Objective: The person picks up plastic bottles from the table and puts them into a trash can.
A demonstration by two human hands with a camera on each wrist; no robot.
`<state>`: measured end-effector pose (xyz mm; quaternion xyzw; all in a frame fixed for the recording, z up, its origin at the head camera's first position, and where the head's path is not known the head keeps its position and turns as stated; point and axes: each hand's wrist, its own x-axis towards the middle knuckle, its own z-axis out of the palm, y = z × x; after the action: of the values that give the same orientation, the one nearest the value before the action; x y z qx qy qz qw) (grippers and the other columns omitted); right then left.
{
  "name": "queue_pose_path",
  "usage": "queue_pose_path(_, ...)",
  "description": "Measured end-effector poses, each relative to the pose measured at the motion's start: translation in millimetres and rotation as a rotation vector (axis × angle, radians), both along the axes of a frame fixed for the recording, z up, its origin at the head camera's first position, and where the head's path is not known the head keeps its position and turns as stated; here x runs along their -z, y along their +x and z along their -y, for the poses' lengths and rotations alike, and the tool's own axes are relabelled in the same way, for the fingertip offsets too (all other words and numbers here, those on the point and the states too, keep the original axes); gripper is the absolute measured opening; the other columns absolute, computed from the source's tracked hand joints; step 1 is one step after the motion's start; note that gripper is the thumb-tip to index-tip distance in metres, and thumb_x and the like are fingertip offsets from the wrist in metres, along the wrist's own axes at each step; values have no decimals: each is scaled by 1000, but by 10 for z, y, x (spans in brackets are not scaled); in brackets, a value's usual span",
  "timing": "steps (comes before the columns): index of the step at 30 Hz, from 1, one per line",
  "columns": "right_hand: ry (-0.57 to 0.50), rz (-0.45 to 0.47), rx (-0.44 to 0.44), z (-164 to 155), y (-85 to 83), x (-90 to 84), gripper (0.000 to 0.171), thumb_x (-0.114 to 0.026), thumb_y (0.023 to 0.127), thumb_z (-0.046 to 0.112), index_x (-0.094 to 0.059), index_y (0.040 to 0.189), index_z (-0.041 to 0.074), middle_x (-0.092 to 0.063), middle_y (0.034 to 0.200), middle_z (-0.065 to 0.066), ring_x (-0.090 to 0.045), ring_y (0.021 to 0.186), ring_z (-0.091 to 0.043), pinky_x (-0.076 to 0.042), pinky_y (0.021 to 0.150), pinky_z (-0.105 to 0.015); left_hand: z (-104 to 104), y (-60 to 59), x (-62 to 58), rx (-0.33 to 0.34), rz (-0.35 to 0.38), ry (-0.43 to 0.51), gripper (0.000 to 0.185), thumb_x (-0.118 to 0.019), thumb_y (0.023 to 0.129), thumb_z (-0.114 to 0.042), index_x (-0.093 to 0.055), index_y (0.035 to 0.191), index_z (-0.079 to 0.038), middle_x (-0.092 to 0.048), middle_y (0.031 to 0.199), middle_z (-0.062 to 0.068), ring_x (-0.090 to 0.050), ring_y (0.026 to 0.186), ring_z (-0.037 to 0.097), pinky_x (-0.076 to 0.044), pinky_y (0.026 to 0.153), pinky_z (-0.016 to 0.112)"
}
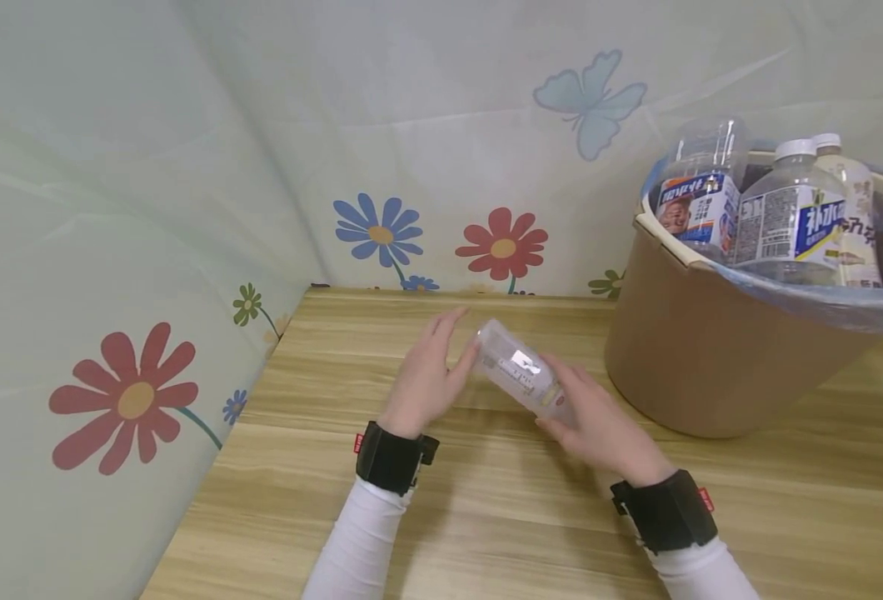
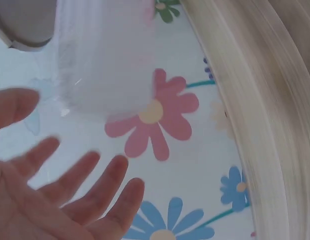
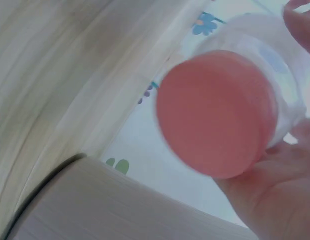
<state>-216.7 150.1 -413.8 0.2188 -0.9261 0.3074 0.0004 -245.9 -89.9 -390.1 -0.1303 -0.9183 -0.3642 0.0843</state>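
A clear plastic bottle point(image 1: 515, 367) with a printed label is held tilted above the table by my right hand point(image 1: 601, 423), whose fingers and thumb grip it near its capped end. The wide pink-red cap point(image 3: 217, 115) faces the camera in the right wrist view. My left hand point(image 1: 425, 377) is by the bottle's other end, its fingers spread and relaxed. The left wrist view shows a gap between these fingers and the blurred bottle base point(image 2: 105, 95). Parts of the bottle are hidden behind my right hand.
To the right stands a brown bin point(image 1: 711, 358) lined with a bluish plastic bag point(image 1: 824, 304). Several bottles are in it, among them a labelled clear bottle point(image 1: 790, 212) with a white cap. A flower-printed sheet point(image 1: 441, 125) borders the wooden table point(image 1: 321, 500) behind and left.
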Motion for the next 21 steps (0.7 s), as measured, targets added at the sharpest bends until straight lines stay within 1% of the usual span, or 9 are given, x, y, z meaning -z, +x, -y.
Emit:
queue_pose_path(1,-38,-18,1,2,-2,-16,83,-77,87,13,-31,156,7,-54,139,-25,-61,117,-40,-55,93,-61,-15,-3,0,-4,0,74,59,-53,104,-38,-35,156,-20,-43,158,9,-50,140,32,-48,111,52)
queue_pose_path(3,-108,-40,8,9,-9,-38,84,-77,88,15,-29,156,5,-53,142,-25,-59,120,-42,-53,94,-64,-56,-5,3,3,25,242,63,-53,103,-38,-27,159,-22,-38,160,13,-50,138,36,-48,109,55)
queue_pose_path(6,-210,-40,27,38,-12,-61,86,-76,89,16,-26,157,5,-51,146,-25,-58,123,-42,-51,96,-66,-137,4,14,63,114,485,68,-53,104,-35,-18,161,-23,-34,160,16,-53,134,41,-48,108,56)
queue_pose_path(7,-239,-35,35,48,-11,-63,87,-77,88,16,-25,158,6,-50,147,-24,-57,123,-42,-50,97,-66,-169,7,21,88,149,553,70,-54,103,-33,-16,161,-23,-34,160,18,-54,132,42,-48,108,56)
queue_pose_path(8,-262,-24,45,55,-8,-63,88,-77,89,17,-24,159,8,-49,147,-24,-57,123,-42,-50,97,-66,-197,13,21,111,184,596,71,-54,104,-32,-14,161,-24,-34,160,18,-54,132,41,-48,108,57)
queue_pose_path(10,-301,-14,56,71,0,-64,89,-77,89,18,-24,159,10,-50,146,-22,-58,121,-40,-51,94,-62,-245,25,22,149,240,652,73,-55,103,-31,-10,161,-28,-34,160,17,-55,131,40,-48,107,57)
queue_pose_path(13,-327,-27,50,85,9,-59,88,-77,88,18,-25,159,11,-53,142,-22,-60,114,-37,-54,88,-56,-299,37,21,175,278,716,77,-58,103,-30,-7,160,-32,-35,160,16,-56,130,39,-47,107,58)
queue_pose_path(17,-333,-44,26,100,6,-51,89,-79,86,17,-27,158,11,-53,141,-20,-61,111,-35,-55,87,-53,-338,57,10,179,285,778,79,-60,102,-25,-6,160,-32,-39,157,15,-57,129,37,-48,108,56)
queue_pose_path(21,-324,-56,2,113,4,-47,92,-81,84,16,-27,158,11,-52,143,-19,-61,114,-35,-55,89,-56,-360,60,4,174,271,806,80,-62,100,-19,-9,159,-31,-43,153,13,-60,124,35,-52,105,50)
